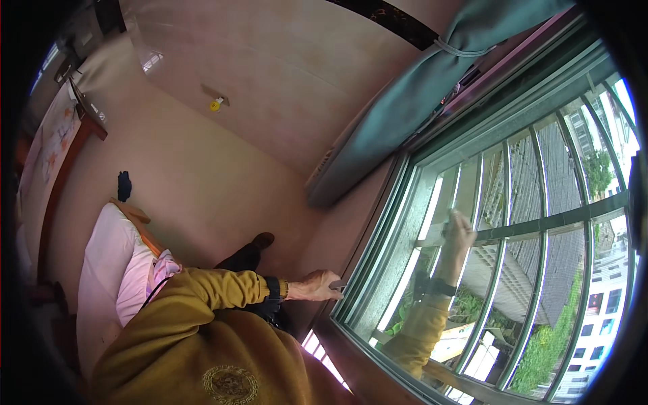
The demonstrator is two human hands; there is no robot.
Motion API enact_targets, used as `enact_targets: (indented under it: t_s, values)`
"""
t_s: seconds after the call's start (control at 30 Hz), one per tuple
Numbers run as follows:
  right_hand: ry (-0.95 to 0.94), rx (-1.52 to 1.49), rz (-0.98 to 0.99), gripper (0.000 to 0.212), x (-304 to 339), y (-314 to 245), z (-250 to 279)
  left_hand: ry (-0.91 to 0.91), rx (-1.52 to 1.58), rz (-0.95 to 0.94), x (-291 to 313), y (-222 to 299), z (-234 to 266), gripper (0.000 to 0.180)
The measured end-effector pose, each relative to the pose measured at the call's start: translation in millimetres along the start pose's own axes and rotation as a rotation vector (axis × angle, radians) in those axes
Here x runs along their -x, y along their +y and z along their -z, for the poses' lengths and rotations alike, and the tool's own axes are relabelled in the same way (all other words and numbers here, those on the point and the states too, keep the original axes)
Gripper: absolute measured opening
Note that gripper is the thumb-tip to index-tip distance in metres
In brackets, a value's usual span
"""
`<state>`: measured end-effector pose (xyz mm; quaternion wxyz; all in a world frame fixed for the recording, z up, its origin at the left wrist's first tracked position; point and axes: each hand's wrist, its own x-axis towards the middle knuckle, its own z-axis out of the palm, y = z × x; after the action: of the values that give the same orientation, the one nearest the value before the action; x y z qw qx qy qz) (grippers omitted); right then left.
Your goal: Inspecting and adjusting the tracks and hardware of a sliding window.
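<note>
My left hand (pixel 315 285) is closed on a small grey object (pixel 337 285) beside the lower left edge of the window frame (pixel 368 283). A black band (pixel 273 289) circles that wrist, below a mustard sleeve. My right hand (pixel 462 233) shows within the window area, in front of or behind the glass; I cannot tell which. It is curled and slightly blurred, with a greyish patch at its fingers that I cannot make out. A dark band (pixel 439 287) is on that wrist. Metal window bars (pixel 505 233) run close by.
A tied teal curtain (pixel 405 111) hangs along the window's upper left. A bed with a pink-white sheet (pixel 111 263) is at my left. A dark object (pixel 124 185) lies near it. A yellow item (pixel 216 104) is on the wall. Buildings and greenery show outside.
</note>
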<state>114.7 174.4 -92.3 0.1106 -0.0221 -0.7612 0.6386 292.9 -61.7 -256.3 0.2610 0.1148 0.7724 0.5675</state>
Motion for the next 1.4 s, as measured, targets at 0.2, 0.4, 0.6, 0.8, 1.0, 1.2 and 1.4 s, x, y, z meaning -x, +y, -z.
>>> enact_targets:
  t_s: [0.2,0.4,0.6,0.8,1.0,1.2,1.4]
  values:
    - [0.070,0.133,-0.070,0.015,12,20,-10,-0.008,0.019,-0.034,-3,-4,-6,0.031]
    - [0.012,0.246,-0.183,0.025,8,73,11,-0.050,-0.027,-0.022,-1,12,1,0.028]
    - [0.064,0.014,0.050,0.019,-11,-38,-6,-0.050,-0.030,0.018,4,11,5,0.033]
    - [-0.014,0.222,-0.217,0.028,15,71,-10,-0.069,-0.036,0.018,1,19,5,0.032]
    - [0.128,-0.051,-0.003,0.018,-3,-32,-16,-0.051,-0.026,0.012,2,12,8,0.032]
    - [0.075,0.105,-0.252,0.021,7,82,6,-0.124,-0.054,-0.014,-6,10,0,0.031]
    - [0.019,-0.044,0.026,0.020,14,-23,0,-0.085,0.023,0.033,3,18,10,0.031]
